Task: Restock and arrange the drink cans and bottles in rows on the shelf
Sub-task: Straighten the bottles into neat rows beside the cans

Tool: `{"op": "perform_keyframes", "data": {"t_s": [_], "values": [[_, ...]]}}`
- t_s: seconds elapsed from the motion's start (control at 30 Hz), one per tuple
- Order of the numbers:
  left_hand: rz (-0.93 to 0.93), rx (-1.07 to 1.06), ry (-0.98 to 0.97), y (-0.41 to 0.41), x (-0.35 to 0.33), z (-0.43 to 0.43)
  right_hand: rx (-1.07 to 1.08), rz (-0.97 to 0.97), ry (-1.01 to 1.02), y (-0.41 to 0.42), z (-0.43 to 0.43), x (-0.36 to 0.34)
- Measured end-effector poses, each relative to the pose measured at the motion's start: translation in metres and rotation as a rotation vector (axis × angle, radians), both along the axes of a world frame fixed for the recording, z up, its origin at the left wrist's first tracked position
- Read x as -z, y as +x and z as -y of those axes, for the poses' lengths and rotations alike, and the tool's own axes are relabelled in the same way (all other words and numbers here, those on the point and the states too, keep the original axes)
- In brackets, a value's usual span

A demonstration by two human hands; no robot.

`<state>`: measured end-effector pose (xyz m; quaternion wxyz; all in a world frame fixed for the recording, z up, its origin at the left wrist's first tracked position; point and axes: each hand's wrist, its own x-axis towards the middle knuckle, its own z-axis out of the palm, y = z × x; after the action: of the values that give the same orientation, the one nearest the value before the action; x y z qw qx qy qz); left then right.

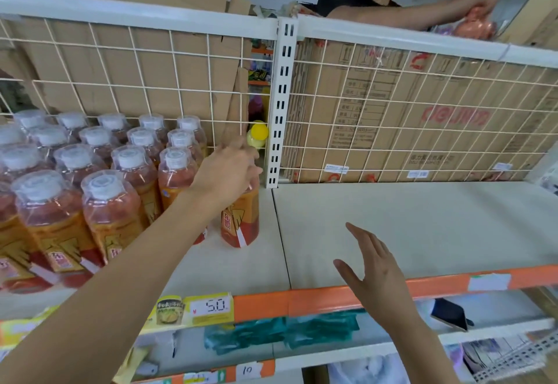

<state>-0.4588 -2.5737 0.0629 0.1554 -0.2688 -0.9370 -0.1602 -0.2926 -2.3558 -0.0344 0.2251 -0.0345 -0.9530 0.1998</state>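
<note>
The left grip (229, 169) clasped the top of a clear plastic bottle (240, 220) standing upright on the smooth pale shelf (407, 220), beside rows of white-capped bottles (90, 178) to its left. The right grip (374, 275) hovered released, fingers spread.

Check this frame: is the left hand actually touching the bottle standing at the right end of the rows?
Touching. The head view shows the left hand closed over the top of the bottle, its fingers wrapped around the neck and hiding the cap.
</note>
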Motion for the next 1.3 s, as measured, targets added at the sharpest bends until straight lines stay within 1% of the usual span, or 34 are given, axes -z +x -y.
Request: {"op": "perform_keyframes", "data": {"t_s": [0.17,0.3,0.4,0.57,0.7,0.83,0.93,1.0,1.1,1.17,1.3], "values": [[-0.026,0.044,0.047,0.044,0.002,0.014,0.011,0.024,-0.024,0.031,0.005,0.010],[-0.046,-0.012,0.073,0.065,0.004,0.034,0.029,0.050,-0.039,0.049,0.011,0.020],[-0.075,-0.056,0.047,0.071,0.006,0.052,0.019,0.058,-0.052,0.056,0.020,0.026],[-0.094,-0.126,0.023,0.065,0.008,0.077,-0.037,0.073,-0.052,0.048,0.043,0.026],[-0.138,-0.091,-0.014,0.057,0.008,0.089,-0.110,0.071,-0.070,0.023,0.071,0.022],[-0.198,0.021,-0.097,0.050,0.009,0.101,-0.212,0.103,-0.154,-0.013,0.113,0.017],[-0.191,0.115,-0.157,0.048,0.010,0.119,-0.281,0.126,-0.267,-0.041,0.149,0.015],[-0.234,0.135,-0.160,0.050,0.009,0.135,-0.319,0.132,-0.357,-0.056,0.170,0.017],[-0.320,0.050,-0.096,0.049,0.010,0.166,-0.317,0.108,-0.496,-0.068,0.194,0.023],[-0.305,-0.019,-0.077,0.047,0.013,0.183,-0.262,0.073,-0.556,-0.073,0.203,0.029],[-0.282,-0.078,-0.103,0.043,0.027,0.208,-0.178,0.042,-0.538,-0.084,0.215,0.036]]}}
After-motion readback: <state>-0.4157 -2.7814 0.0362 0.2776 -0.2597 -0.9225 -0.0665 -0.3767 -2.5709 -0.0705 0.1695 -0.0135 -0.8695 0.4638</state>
